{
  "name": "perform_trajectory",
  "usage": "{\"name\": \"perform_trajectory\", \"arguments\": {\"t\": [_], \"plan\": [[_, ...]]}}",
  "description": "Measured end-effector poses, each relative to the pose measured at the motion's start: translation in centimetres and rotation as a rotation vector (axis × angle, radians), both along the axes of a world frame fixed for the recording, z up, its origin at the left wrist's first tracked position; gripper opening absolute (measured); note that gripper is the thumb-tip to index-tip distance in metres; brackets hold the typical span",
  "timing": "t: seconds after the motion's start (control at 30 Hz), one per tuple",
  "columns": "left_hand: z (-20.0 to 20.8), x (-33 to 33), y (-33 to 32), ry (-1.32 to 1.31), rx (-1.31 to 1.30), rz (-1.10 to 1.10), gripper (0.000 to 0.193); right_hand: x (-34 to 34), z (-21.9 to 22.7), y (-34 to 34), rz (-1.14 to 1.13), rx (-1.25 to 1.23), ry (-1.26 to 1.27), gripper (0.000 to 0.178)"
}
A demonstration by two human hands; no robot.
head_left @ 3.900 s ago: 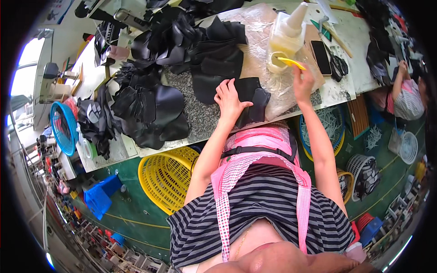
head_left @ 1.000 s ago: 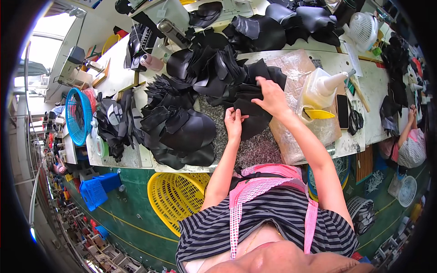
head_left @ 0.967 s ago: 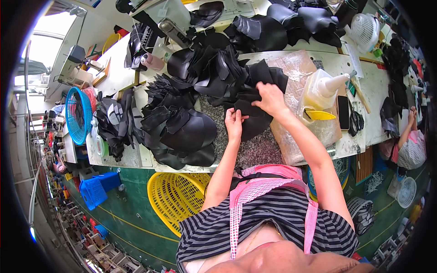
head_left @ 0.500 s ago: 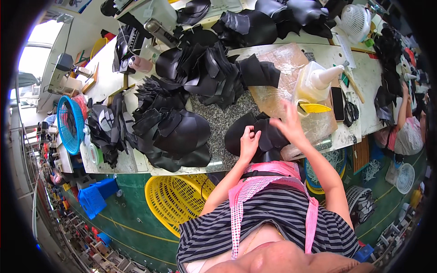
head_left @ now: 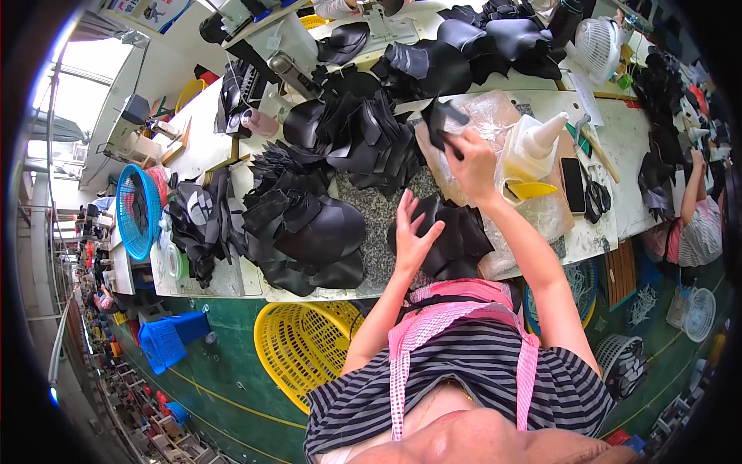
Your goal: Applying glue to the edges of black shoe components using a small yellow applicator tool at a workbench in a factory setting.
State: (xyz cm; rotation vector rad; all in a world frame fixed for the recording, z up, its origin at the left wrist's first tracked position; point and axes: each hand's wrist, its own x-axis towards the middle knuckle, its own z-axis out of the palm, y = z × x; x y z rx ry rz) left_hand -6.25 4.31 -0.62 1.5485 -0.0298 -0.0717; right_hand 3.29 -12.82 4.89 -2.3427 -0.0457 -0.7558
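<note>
My right hand [head_left: 470,166] has closed its fingers on a black leather piece [head_left: 442,122], which it holds tilted over the plastic-wrapped board. Nearer to me, my left hand [head_left: 414,238] is open, fingers spread, above or just touching the left side of a black leather stack [head_left: 456,241] at the table's front edge. Right of my right hand stands a glue bottle [head_left: 533,151] with a white cone nozzle and yellowish contents. A yellow scoop-shaped piece [head_left: 533,189] sits at its base. Whether my left palm touches the leather is hard to tell.
Piles of black leather pieces [head_left: 321,228] cover the table's left and far parts. At right lie a phone [head_left: 573,185] and black scissors [head_left: 597,203]. Yellow basket [head_left: 270,348] and blue bin [head_left: 166,344] stand on the floor. Another person [head_left: 699,232] works at far right.
My right hand has moved away from me, up and left, and now grips a black leather piece. My left hand has spread its fingers, which were curled on the near leather.
</note>
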Motion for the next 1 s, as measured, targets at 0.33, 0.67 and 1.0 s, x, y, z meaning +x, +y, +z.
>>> {"name": "perform_trajectory", "arguments": {"t": [0.33,0.67,1.0], "plan": [[2.6,-0.5,-0.8,0.385,-0.715,0.204,0.017,-15.3,1.0,1.4,0.544,0.146,0.306,0.020],[-0.4,3.9,6.9,0.412,0.226,-0.858,0.032,-20.7,-5.4,-10.4,-0.141,0.646,0.479,0.015],[-4.0,-0.9,-0.6,-0.256,0.724,0.006,0.049,-15.7,-9.0,-12.6,-0.464,0.765,0.086,0.019]]}}
